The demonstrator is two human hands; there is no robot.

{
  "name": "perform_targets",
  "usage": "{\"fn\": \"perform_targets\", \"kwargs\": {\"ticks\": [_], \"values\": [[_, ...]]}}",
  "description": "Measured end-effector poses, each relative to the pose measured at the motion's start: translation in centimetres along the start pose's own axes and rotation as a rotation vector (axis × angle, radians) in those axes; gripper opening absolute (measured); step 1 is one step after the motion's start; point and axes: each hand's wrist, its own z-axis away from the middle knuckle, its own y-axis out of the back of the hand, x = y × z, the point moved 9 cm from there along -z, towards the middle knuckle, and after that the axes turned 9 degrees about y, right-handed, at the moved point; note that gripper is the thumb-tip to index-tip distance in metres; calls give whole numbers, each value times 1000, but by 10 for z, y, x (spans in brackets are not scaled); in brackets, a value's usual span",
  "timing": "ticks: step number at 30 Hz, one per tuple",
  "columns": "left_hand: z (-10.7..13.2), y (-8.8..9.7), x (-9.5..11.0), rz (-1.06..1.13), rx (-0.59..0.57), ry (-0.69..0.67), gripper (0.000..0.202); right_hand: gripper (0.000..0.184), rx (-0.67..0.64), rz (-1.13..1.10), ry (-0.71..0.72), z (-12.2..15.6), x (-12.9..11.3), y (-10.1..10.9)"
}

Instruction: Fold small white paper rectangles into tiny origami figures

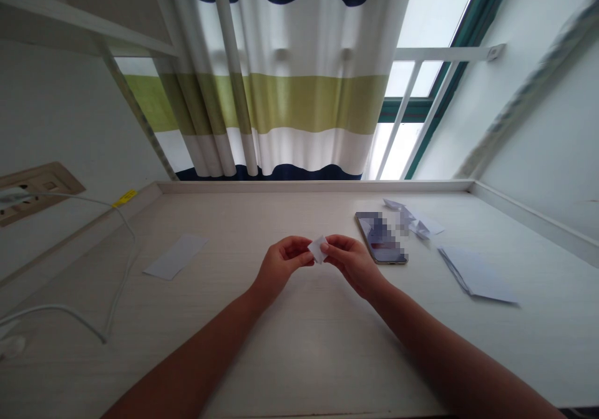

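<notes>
Paper scrap (318,249) pinched between left hand (282,267) and right hand (352,264), both angled inward

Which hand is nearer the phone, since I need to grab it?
Right. The right hand sits just beside the phone, at its near edge; the left hand is farther off, beyond the small paper both hands hold.

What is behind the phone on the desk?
Folded white paper pieces lie behind the phone, on the pale desk. Whatever lies beneath the phone is covered from view.
</notes>
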Motion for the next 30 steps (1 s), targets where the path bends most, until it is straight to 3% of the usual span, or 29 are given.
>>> {"fn": "perform_targets", "kwargs": {"ticks": [13,23,30], "values": [[-2,0,-6,139,-67,62,13,13,-43,-67,-12,1,2,-5],[1,5,-1,66,30,5,10,14,9,167,131,0,-8,-1],[4,3,5,28,42,-39,11,14,12,167,149,1,-8,-2]]}}
